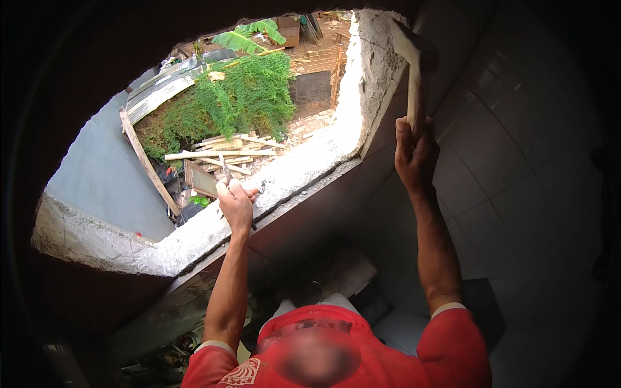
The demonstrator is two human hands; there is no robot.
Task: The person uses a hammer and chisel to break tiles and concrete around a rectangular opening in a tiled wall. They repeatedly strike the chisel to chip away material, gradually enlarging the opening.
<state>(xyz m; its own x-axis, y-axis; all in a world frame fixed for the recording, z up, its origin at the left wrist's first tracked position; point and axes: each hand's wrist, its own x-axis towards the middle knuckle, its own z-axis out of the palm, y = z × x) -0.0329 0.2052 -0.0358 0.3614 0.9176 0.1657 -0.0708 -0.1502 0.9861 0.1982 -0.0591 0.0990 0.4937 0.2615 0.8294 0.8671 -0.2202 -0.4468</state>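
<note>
My left hand (237, 202) is closed around a slim metal chisel (225, 169) above the broken sill of a wall opening (291, 173). The chisel's upper end sticks out past my fingers, with the piled wood outside behind it. My right hand (416, 152) is raised at the right, wrapped round the pale wooden handle of a hammer (415, 90). The hammer's head lies in dark shadow beside the opening's right edge, so its shape is unclear. Rough, bare masonry (375, 71) shows along that edge.
Dark tiled wall (485, 129) borders the opening on the right. Outside lie a pile of wooden strips (226, 152), green shrubs (252, 90), a leaning plank (147, 158) and a grey-blue wall (110, 181). Cluttered objects (174, 352) sit in shade at the lower left.
</note>
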